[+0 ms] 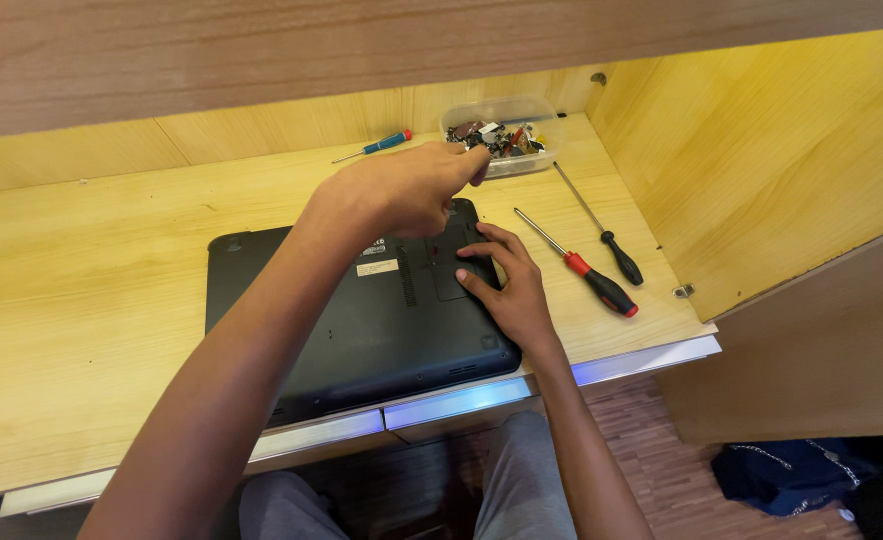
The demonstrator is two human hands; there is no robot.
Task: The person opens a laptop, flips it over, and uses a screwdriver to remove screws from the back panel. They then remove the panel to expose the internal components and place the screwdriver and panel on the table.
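Note:
A black laptop lies upside down on the wooden desk, its underside facing up. My right hand rests flat on the laptop's right part, fingers spread around a small cover panel. My left hand reaches across above the laptop. Its fingertips are pinched together right at the near rim of a clear plastic container that holds several small parts. Whether something tiny sits between the fingertips is not visible.
A red-and-black screwdriver and a black-handled one lie to the right of the laptop. A small blue-handled screwdriver lies at the back by the wall. Wooden walls enclose the desk at the back and right. A dark bag is on the floor.

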